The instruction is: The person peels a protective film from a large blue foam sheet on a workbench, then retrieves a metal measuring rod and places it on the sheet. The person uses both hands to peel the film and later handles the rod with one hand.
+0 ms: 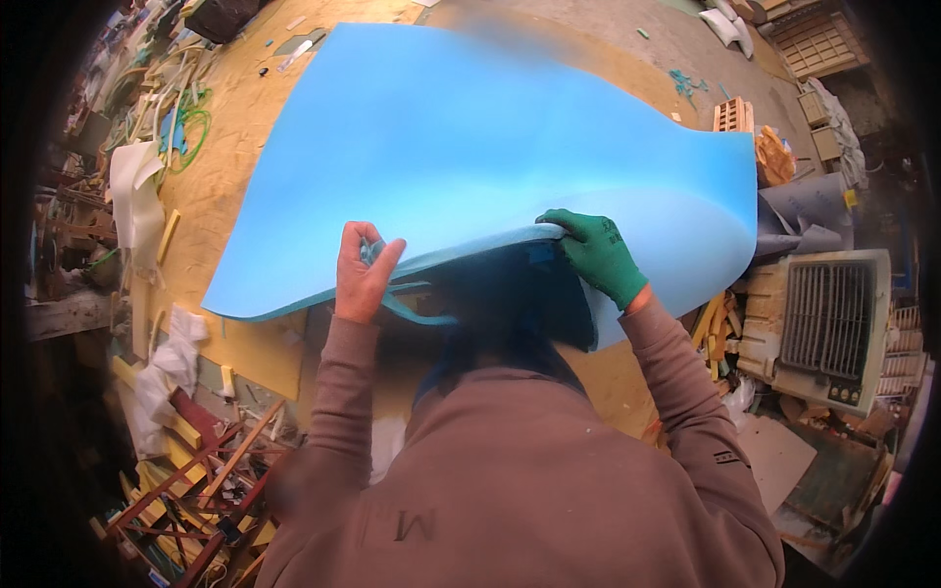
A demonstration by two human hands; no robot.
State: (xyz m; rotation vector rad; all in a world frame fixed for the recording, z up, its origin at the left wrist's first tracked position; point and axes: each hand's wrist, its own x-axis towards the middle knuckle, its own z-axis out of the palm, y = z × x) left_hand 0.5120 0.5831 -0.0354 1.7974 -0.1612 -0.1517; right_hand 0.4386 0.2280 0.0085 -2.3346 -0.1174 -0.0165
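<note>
Currently, the left hand (pixel 365 274) pinches what seems a thin teal strip (pixel 414 315) beside the near edge of the blue sheet (pixel 470 127), spread over a tan surface (pixel 225 127); the gloved right hand (pixel 600 257) grips that edge.

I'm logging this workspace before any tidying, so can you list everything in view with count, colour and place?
Large smooth curved sheet: 1, blue, centre
Thin narrow strip: 1, teal, below left hand
Thin looped hose or cord: at least 1, green, upper left
Draped sheet piece: 1, white, left
Pile of wooden scraps: uncountable, yellow and reddish brown, lower left
Small scattered scraps: several, teal, upper right
Boxy unit with slatted grille: 1, cream and dark, right
Other clutter at the rims: too small or dark to count
Left hand: 1, bare, pinching the strip, centre-left
Right hand: 1, green glove, gripping the sheet's near edge
Sleeves: 2, brown, lower centre
</note>
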